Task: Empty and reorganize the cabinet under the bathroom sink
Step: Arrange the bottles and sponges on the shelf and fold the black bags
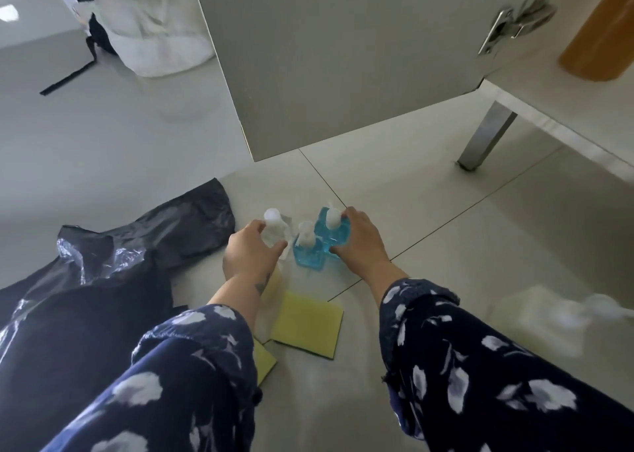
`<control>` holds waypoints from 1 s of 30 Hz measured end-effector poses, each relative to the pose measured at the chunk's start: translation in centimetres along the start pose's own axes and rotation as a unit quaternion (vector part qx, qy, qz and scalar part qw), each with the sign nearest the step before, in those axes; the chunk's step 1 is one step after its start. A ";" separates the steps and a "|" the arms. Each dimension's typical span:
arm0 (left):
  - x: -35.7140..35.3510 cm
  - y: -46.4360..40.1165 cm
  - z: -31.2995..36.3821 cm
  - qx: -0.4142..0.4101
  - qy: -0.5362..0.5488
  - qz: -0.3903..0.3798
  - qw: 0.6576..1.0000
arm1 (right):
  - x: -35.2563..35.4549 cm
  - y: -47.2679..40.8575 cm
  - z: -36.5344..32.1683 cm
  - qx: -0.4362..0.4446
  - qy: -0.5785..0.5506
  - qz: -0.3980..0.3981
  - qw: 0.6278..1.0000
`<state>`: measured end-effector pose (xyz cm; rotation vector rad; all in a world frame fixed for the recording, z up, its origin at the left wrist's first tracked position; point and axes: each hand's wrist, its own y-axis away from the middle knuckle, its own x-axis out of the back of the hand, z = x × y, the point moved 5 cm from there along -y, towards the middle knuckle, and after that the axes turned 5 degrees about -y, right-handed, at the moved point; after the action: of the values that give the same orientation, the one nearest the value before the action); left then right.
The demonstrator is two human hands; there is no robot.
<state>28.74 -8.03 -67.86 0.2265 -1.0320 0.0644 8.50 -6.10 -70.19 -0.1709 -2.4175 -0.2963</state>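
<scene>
Three pump bottles stand close together on the tiled floor [429, 211], in front of the open cabinet door [326, 57]. The left hand [248, 252] curls its fingers and thumb around the clear bottle [276, 227], which has a white pump top and stands farthest left of the three. The right hand [360, 237] grips the far blue bottle [331, 227], fingers wrapped over its right side and thumb at its near edge. Between the two hands stands the near blue bottle [307, 251], also with a white pump, touching or nearly touching the far blue one; no hand holds it.

Nearer to the person, a yellow sponge [307, 323] lies flat on the floor, and a second yellow sponge [264, 359] shows partly from under the left sleeve [178, 366]. Both sleeves are dark blue with pale leaf shapes; the right sleeve [480, 366] reaches in from the near right. A crumpled black plastic bag [113, 263] spreads over the floor on the left, just beside the left hand.

The cabinet door hangs open with a metal hinge [514, 22] on its inner face at the far right. Beyond the hinge an amber cylinder [603, 29] stands on the cabinet's bottom shelf [555, 91], and a metal cabinet leg [483, 139] meets the floor beneath it. At the far left a white bag [154, 29] sits on the floor.
</scene>
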 end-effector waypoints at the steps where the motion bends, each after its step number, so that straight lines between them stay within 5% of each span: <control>1: 0.0 -0.1 0.0 0.004 -0.005 -0.001 1.000 | 0.1 0.2 0.1 0.001 -0.007 0.004 1.000; 13: 4.5 2.0 6.8 -0.070 -0.004 -0.056 0.996 | 10.5 4.7 -1.5 -0.051 -0.037 0.049 0.997; 23: 8.9 4.6 22.8 -0.186 0.108 -0.143 0.966 | 25.3 7.9 -5.1 -0.106 -0.014 0.151 0.983; 30: 5.1 5.5 35.9 -0.263 0.161 -0.199 0.930 | 35.6 7.0 -1.6 -0.147 -0.010 0.241 0.959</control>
<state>0.17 -10.76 -45.01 -0.0685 -0.6284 -0.5248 -16.02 1.80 -44.61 -0.8824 -2.2487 -0.4231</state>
